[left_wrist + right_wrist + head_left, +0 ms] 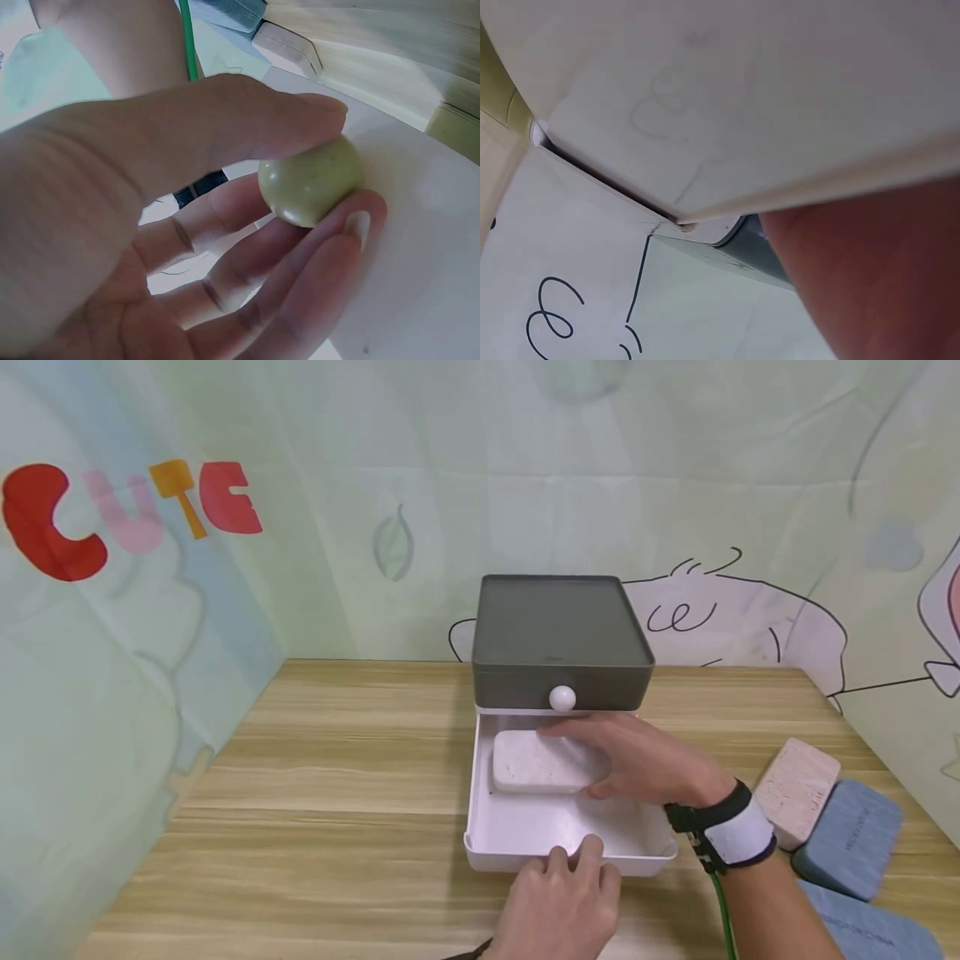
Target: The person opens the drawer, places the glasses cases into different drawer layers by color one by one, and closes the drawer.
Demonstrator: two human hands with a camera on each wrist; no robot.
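Note:
A small two-tier drawer unit [562, 622] with a dark grey top stands on the table, its white lower drawer [525, 835] pulled out toward me. My left hand [562, 902] is at the drawer's front; in the left wrist view its thumb and fingers pinch the round knob [311, 184]. Inside the drawer, toward the back, lies a pale rounded block [536, 764] with a stone-like surface. My right hand [637, 756] reaches in from the right and grips the block's right end, thumb on the near side and fingers on the far side.
To the right on the wooden table [337, 810] lie another pale block [798, 789], a blue block [851, 839] with lettering and a second blue block [870, 927]. The upper drawer has a white knob [562, 697]. A printed cloth [337, 543] hangs behind the table.

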